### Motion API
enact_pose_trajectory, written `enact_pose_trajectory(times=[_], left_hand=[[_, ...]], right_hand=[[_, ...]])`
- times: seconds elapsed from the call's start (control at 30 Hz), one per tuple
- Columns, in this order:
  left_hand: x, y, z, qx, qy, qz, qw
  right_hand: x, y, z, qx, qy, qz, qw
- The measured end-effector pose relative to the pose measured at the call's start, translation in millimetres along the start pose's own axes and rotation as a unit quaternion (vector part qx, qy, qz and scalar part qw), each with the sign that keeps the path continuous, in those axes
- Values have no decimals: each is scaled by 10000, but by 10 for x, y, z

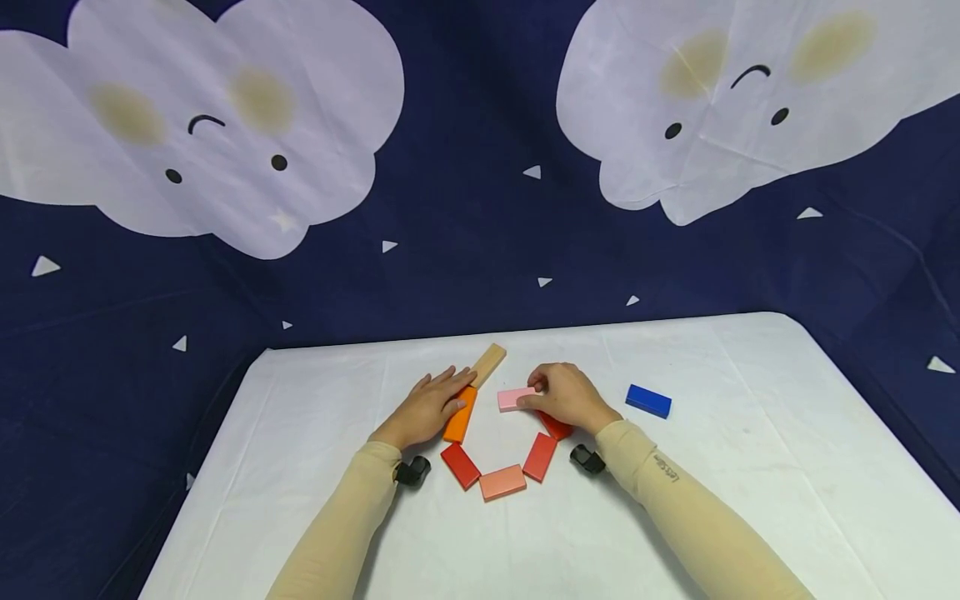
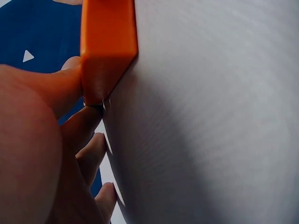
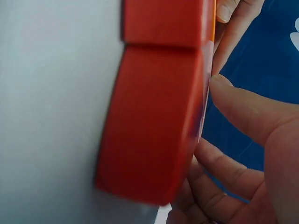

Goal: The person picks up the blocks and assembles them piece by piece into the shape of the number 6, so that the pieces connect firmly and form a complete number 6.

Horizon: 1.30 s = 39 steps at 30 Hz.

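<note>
My right hand (image 1: pixel 567 395) pinches a pink block (image 1: pixel 511 399) between thumb and fingers, inside the upper right of a ring of coloured blocks. Partly under that hand lies a red block (image 1: pixel 554 426). My left hand (image 1: pixel 429 408) rests with fairly straight fingers across the orange block (image 1: pixel 461 417) and the near end of a plain wooden block (image 1: pixel 491 363). In the left wrist view, the thumb (image 2: pixel 51 88) touches the side of the orange block (image 2: pixel 110 35). Two red blocks in the right wrist view, the nearer one (image 3: pixel 145 121) included, meet end to end beside the right hand.
The curve continues toward me with a red block (image 1: pixel 461 466), a salmon block (image 1: pixel 502 482) and another red block (image 1: pixel 540 457). Off to the right lies a blue block (image 1: pixel 648 402). A white cloth covers the table (image 1: pixel 757 500); a dark cloud-patterned curtain (image 1: pixel 465 208) hangs behind it.
</note>
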State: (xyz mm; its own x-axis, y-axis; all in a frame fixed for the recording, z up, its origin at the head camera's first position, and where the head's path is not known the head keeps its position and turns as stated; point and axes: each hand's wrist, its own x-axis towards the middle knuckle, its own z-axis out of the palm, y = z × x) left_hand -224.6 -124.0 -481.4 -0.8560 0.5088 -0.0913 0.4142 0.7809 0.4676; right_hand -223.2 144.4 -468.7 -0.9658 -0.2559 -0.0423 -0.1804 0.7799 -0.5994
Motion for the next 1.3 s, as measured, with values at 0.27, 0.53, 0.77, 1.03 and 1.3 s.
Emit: enact_pose_trajectory(times=[0.27, 0.53, 0.77, 1.03, 1.3], left_hand=[[4, -23, 6, 50, 106, 224, 9997], [7, -20, 7, 79, 36, 143, 9999], [11, -20, 5, 71, 34, 110, 9999], [4, 1, -10, 65, -16, 61, 10000], [-6, 19, -21, 78, 9, 72, 9999]], right_hand=[[-6, 41, -27, 29, -148, -295, 9995], [-15, 74, -34, 101, -201, -373, 9991], [-14, 92, -44, 115, -279, -400, 9987], [-82, 155, -182, 339, -54, -467, 9983], [-237, 371, -423, 338, 729, -452, 9957]])
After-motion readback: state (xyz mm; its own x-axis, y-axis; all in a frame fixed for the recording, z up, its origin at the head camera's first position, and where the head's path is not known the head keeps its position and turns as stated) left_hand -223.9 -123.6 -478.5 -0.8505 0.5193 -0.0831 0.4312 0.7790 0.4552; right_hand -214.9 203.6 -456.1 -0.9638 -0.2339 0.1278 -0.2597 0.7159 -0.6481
